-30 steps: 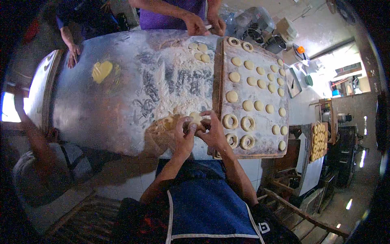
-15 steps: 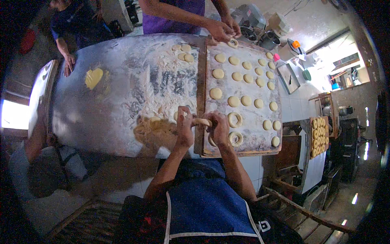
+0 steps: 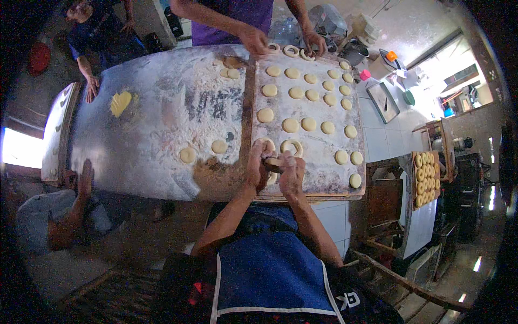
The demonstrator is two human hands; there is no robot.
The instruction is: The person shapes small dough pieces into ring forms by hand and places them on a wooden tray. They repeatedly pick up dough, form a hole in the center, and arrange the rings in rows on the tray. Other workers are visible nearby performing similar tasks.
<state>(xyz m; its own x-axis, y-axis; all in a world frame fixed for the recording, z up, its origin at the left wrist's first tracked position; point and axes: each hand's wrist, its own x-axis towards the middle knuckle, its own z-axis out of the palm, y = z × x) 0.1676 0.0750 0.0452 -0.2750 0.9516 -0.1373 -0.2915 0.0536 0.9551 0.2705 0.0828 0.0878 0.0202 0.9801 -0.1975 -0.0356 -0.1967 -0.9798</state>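
Observation:
Between my left hand (image 3: 257, 166) and my right hand (image 3: 292, 175) is a ring of pale dough (image 3: 274, 161), its edge turned toward me. Fingers of both hands are closed around it, just above the near left part of a floured board (image 3: 318, 171). Close beyond my fingers lie a second dough ring (image 3: 292, 146) and another ring (image 3: 268, 143), partly covered by my left hand. Part of one more ring (image 3: 272, 179) shows below the held one. Rows of flat round dough pieces (image 3: 308, 124) cover the rest of the board.
Left of the board stretches a metal-topped table (image 3: 145, 156) with scattered flour, two near dough discs (image 3: 188, 155) and a yellow lump (image 3: 121, 103). Across from me, a person in purple (image 3: 232, 21) handles dough rings (image 3: 291, 51). Ring-filled tray (image 3: 426, 178) stands right.
My hands have brought the dough ring from the board's left edge to over the board. The person opposite has separated their hands, and more rings lie there. The view has shifted right.

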